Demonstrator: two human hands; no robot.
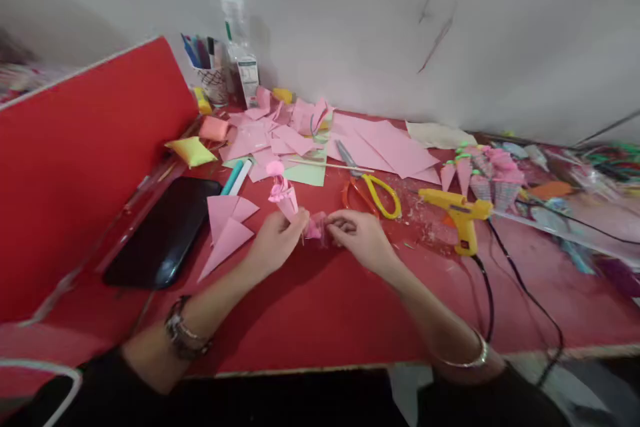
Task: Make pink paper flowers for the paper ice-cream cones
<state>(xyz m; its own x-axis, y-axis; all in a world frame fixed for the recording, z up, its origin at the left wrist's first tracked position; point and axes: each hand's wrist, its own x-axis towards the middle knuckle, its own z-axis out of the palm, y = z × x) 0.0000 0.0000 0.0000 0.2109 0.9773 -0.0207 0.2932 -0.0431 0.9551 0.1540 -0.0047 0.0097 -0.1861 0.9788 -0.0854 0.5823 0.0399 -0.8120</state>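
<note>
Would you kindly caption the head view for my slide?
Left hand and right hand pinch a small pink paper piece over a red table, beside scissors and glue gun.

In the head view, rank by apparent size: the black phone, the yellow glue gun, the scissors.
1. black phone, plainly largest.
2. and 3. yellow glue gun and scissors look alike in size; I won't rank them.

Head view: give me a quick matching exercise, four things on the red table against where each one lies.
Things:
1. glue gun
2. scissors
3. phone
4. pen cup

Places:
A. at the back by the wall
B. left of the left hand
C. just behind the right hand
D. right of the scissors, cord trailing off the front edge

Pairs: 1-D, 2-C, 3-B, 4-A
</note>
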